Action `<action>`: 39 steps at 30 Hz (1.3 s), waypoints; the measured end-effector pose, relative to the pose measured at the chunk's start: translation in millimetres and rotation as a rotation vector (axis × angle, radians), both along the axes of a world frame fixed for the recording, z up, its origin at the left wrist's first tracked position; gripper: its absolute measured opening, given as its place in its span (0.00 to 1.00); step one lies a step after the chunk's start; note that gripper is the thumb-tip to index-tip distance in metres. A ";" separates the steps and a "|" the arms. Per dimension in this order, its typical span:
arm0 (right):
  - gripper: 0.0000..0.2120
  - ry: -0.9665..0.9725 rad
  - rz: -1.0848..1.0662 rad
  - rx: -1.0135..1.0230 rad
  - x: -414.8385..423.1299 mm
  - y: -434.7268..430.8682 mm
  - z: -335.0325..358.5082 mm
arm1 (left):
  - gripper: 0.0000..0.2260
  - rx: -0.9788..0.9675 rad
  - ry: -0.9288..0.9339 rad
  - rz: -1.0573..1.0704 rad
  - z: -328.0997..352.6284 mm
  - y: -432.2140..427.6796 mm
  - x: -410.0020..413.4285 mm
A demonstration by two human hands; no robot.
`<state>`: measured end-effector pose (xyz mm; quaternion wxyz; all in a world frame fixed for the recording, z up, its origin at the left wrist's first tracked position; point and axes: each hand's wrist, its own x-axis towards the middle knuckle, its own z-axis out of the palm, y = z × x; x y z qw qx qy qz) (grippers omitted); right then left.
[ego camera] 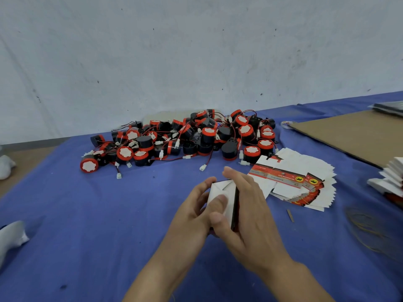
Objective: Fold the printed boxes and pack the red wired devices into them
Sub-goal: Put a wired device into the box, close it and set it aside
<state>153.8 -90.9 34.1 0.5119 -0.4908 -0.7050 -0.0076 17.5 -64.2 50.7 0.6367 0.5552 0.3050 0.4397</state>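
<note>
Both hands hold one printed box [220,194] above the blue cloth in the middle of the view. Its white end flaps face me, and a dark printed side shows on the right. My left hand [194,205] grips the box from the left, thumb pressed on the white flap. My right hand [246,205] wraps its right side, fingers over the top edge. A pile of red and black wired devices [185,138] lies behind the hands. Flat printed boxes [301,182] are fanned out in a stack to the right.
The blue cloth [87,214] covers the table. A brown cardboard sheet [353,136] lies at the back right, with a tape roll [286,124] at its corner. Folded boxes [392,177] sit at the right edge. Yellow rubber bands [370,232] lie near right. White objects [11,238] rest at left.
</note>
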 end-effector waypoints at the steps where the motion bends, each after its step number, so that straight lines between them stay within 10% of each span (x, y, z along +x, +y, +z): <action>1: 0.31 -0.028 -0.004 0.019 0.4 0.6 -0.4 | 0.23 0.001 -0.001 -0.001 -0.8 1.1 -0.3; 22: 0.27 -0.025 0.023 0.109 5.0 4.7 -2.8 | 0.14 -0.032 -0.035 0.029 -3.2 2.6 0.3; 39: 0.25 -0.151 0.032 -0.204 21.1 12.6 -4.3 | 0.19 -0.117 -0.101 0.006 8.5 13.2 -19.0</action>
